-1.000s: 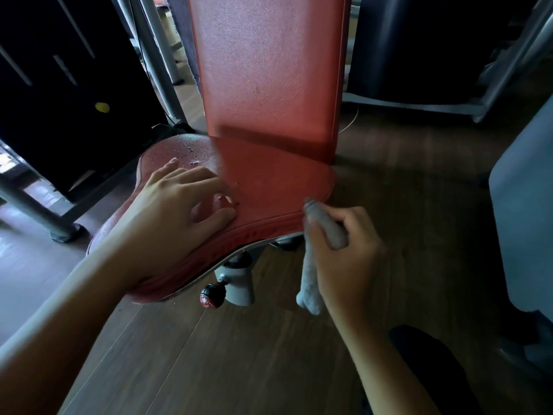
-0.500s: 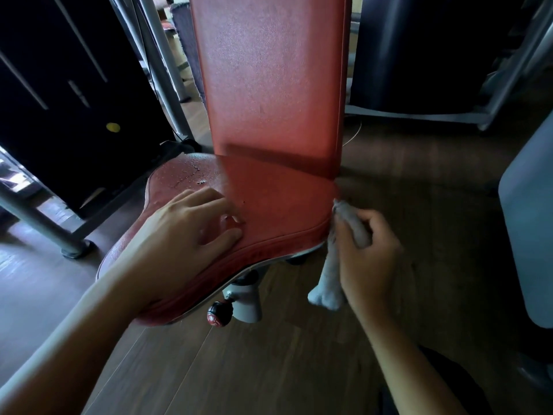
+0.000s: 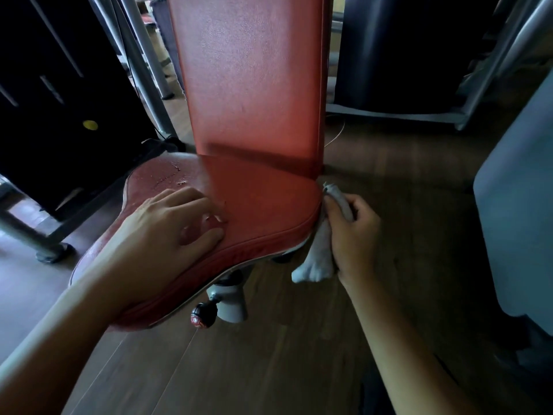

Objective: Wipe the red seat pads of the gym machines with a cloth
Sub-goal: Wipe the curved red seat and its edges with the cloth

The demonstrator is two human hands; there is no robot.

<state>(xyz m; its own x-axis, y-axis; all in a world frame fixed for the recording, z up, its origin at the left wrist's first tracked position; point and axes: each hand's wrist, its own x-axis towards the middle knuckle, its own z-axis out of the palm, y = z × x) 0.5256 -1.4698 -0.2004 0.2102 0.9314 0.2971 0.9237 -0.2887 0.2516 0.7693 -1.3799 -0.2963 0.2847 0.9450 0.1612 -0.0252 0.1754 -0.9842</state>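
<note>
A red seat pad fills the middle of the head view, with cracked, worn leather at its far left. A tall red back pad rises behind it. My left hand lies flat on the seat, fingers spread and pressing down. My right hand grips a pale grey cloth and holds it against the seat's right edge, near the corner below the back pad. The cloth's loose end hangs below the seat rim.
A grey seat post with a red-and-black adjustment knob sits under the seat. Black weight-stack shrouds and grey frame tubes stand left and behind. A grey-blue panel stands close on the right. The floor is dark wood.
My right hand has slid the cloth along the seat's front edge toward the right rear corner. My left hand has stayed pressed on the seat.
</note>
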